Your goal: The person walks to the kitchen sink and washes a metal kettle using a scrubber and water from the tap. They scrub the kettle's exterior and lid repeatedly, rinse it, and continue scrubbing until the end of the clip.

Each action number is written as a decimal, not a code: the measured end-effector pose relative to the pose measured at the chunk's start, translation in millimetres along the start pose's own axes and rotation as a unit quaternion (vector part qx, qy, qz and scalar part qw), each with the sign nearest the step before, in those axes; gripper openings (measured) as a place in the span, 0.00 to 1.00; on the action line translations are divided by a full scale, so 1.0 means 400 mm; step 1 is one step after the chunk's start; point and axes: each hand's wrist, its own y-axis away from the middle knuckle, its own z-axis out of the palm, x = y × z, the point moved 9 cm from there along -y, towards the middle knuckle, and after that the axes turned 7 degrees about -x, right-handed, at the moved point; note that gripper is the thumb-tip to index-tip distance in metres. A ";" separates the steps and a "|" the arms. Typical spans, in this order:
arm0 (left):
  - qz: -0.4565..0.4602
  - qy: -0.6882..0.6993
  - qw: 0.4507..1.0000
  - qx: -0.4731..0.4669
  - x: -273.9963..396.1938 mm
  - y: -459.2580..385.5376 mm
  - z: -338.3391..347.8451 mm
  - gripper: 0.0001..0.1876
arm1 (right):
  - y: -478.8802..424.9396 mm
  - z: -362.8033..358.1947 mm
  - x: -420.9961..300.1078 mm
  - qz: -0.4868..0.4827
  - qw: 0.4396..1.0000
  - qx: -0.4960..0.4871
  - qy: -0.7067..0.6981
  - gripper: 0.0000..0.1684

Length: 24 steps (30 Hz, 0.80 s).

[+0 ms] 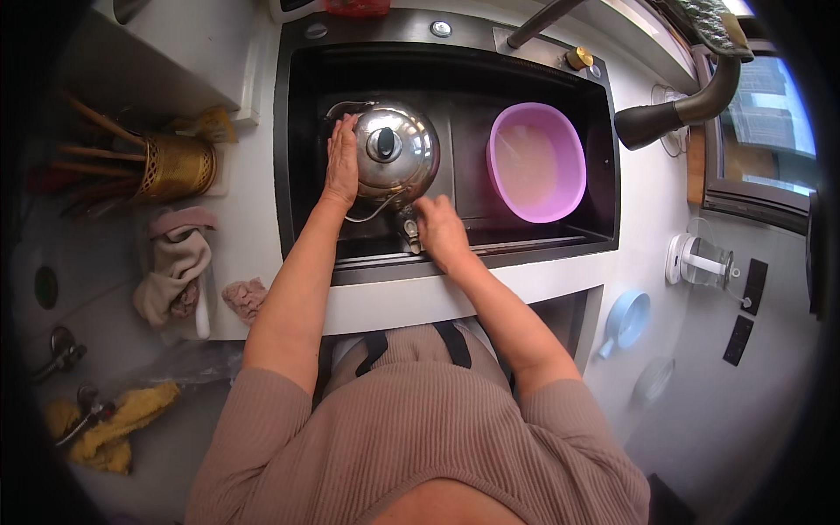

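Note:
A shiny stainless-steel kettle with a black lid knob stands in the left part of the black sink. My left hand bears against the kettle's left side, fingers stretched and close together, over part of the wire handle. Its thumb is hidden. Beside the short metal spout, which points towards me, my right hand has bent fingers close to the kettle's lower wall. Whether those fingertips pinch anything is hidden. A pink plastic basin with cloudy liquid stands in the sink's right part.
The faucet's dark spray head hangs past the sink's right rim. Left on the counter are a gold utensil holder, cloths and a crumpled pink cloth. A glass electric kettle and a blue pan are at right.

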 end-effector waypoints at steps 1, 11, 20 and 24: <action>0.001 0.003 1.000 -0.002 0.000 -0.001 0.001 0.31 | 0.000 0.029 0.002 0.016 0.999 -0.043 0.029 0.13; -0.001 0.028 1.000 0.001 -0.035 -0.010 0.003 0.31 | -0.046 -0.187 -0.116 -0.042 0.985 0.123 -0.112 0.13; 0.014 0.155 0.983 0.093 0.001 0.029 -0.039 0.27 | -0.109 -0.058 -0.217 -0.095 0.981 0.168 -0.005 0.12; 0.033 0.021 0.988 0.149 0.126 0.168 -0.056 0.17 | -0.099 -0.058 -0.203 -0.089 0.982 0.151 -0.067 0.13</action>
